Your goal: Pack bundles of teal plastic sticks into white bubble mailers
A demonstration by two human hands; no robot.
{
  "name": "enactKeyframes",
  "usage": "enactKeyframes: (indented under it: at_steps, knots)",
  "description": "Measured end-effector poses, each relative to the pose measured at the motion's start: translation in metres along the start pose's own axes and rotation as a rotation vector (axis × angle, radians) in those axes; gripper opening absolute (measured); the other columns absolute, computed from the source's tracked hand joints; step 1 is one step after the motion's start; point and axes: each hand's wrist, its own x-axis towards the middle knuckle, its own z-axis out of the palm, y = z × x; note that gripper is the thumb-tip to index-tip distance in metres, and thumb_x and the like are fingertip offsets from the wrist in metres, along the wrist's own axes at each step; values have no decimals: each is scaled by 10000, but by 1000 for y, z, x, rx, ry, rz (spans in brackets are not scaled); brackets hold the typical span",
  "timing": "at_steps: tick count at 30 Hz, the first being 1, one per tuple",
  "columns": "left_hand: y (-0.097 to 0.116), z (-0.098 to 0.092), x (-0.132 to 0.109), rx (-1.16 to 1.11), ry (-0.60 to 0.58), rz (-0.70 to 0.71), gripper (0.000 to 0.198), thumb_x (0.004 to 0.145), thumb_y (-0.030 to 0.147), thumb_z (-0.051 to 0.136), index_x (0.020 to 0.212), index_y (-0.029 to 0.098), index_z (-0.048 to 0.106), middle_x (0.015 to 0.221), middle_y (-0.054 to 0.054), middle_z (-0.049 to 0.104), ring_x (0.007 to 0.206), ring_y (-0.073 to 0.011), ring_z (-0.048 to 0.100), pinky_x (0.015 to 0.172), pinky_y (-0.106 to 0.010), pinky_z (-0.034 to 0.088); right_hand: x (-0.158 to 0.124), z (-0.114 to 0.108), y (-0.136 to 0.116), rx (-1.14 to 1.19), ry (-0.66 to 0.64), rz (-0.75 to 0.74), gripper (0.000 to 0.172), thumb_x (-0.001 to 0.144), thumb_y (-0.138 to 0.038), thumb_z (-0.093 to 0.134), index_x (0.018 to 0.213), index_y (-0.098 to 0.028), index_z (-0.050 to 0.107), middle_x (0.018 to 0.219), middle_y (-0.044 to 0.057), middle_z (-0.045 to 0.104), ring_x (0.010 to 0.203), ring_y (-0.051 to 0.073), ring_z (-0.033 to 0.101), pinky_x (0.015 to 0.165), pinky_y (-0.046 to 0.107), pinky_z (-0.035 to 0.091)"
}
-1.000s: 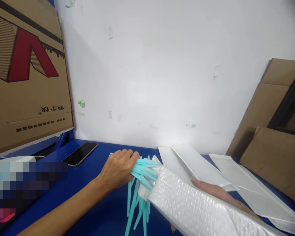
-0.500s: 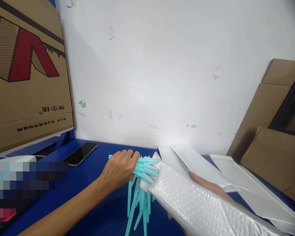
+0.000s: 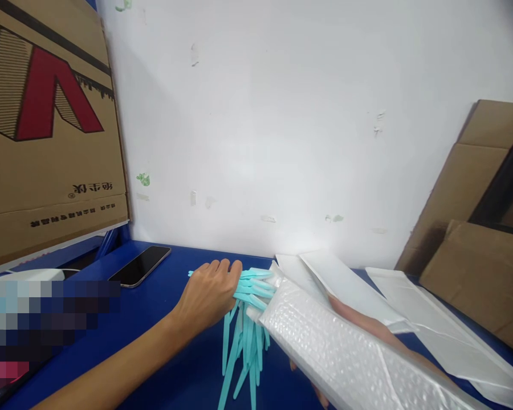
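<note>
A white wall stands behind a blue table. Head view: a carton with a red and striped mark occupies the left side; a phone lies face up on the table, near the wall. Brown cardboard stands at the right. Flat white mailers lie between the cardboard and the work area.

The left hand is closed, back uppermost, around a bunch of turquoise sticks. The sticks project from the thumb side, and their tips meet the mouth of a bubble bag. From where I stand, I cannot tell how far they enter. More sticks fan out below the left hand, beside the bag mouth.

The right hand grips the bag from beneath, with digits showing along both sides; its palm is hidden. The bag is tilted, its mouth toward the left hand.
</note>
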Motion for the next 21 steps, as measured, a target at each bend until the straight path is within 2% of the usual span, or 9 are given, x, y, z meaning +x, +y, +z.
enactKeyframes:
  at_steps: [4,7,10,14,19,21]
  knots:
    - [-1,0,-1,-79,89,78,117,793,100,541,747,207,540,606,-5,544,523,-187,505,509,-330,271,-1,-10,20,137,111,86,884,748,-873,130,1062,-342,764,1063,6,761,929,257,735,797,366,538]
    - [-1,-1,-2,-137,187,158,147,837,138,533,710,211,519,596,5,518,507,-169,450,514,-341,256,1,-7,24,123,159,95,798,735,-843,216,1047,-355,765,1052,-4,766,855,249,744,742,341,548]
    - [-2,-1,-1,-164,231,227,188,896,157,528,715,206,513,605,12,503,518,-158,423,524,-338,253,4,3,20,126,170,118,733,754,-792,297,1106,-335,748,1156,12,737,847,234,745,729,321,548]
    - [-3,-1,4,-168,201,273,225,959,183,496,735,204,494,655,3,506,570,-165,438,554,-331,284,9,25,3,157,208,15,626,820,-667,330,1119,-305,744,1103,17,752,867,220,741,727,300,545]
    - [0,-5,9,-73,141,292,189,951,176,508,769,210,469,739,-21,548,655,-198,518,611,-337,359,14,49,-24,292,224,13,678,891,-559,438,1228,-14,661,1123,195,723,1047,251,690,928,303,478]
    - [3,-8,7,-46,85,325,154,892,85,523,815,211,479,741,-15,563,628,-194,533,594,-329,369,15,52,-29,348,218,43,669,877,-549,489,1224,0,650,1093,205,726,1019,254,692,922,314,482]
